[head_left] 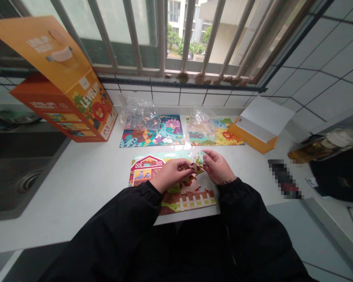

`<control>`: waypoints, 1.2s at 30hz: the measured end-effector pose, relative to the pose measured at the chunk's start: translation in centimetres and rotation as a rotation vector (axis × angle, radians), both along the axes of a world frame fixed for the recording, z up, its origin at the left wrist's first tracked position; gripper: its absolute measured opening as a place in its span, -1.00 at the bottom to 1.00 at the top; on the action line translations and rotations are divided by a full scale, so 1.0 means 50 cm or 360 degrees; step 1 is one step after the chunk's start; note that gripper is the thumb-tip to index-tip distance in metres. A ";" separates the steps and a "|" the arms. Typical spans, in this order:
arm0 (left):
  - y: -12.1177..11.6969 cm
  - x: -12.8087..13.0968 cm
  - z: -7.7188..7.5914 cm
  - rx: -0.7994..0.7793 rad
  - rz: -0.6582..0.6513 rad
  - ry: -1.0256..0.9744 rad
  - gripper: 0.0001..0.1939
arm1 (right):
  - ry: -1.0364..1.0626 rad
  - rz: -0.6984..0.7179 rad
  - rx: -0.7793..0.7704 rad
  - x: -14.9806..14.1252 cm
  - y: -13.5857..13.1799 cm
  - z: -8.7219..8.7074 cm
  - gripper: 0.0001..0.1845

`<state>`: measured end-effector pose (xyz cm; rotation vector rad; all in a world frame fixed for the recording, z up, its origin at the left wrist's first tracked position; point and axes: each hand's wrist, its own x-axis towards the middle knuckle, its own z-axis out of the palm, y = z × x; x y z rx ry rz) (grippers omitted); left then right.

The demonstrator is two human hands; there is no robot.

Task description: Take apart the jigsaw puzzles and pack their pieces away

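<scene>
On the counter in front of me lies a farm jigsaw puzzle (194, 201) with a red barn and a white fence, partly covered by my hands. Above its middle, my left hand (173, 172) is closed, with a puzzle piece (195, 167) at its fingertips. My right hand (219, 168) pinches another small puzzle piece (199, 157) close beside it. The two pieces nearly meet or touch; I cannot tell which. The puzzle's right side shows a gap where the bare white counter is visible.
Behind lie two puzzles, one blue (170, 131) and one yellow-green (232, 135), each partly under a clear plastic bag (141, 113). An orange puzzle box (88, 113) stands left beside the sink (6, 211). Right are an open yellow-white box (259, 121) and an oil bottle (314, 149).
</scene>
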<state>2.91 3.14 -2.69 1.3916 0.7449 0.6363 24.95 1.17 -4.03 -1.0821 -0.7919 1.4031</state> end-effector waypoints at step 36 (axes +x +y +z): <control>0.019 -0.002 -0.018 0.0206 0.0309 0.0109 -0.61 | -0.0499 -0.0052 0.0183 -0.002 0.002 0.000 -0.34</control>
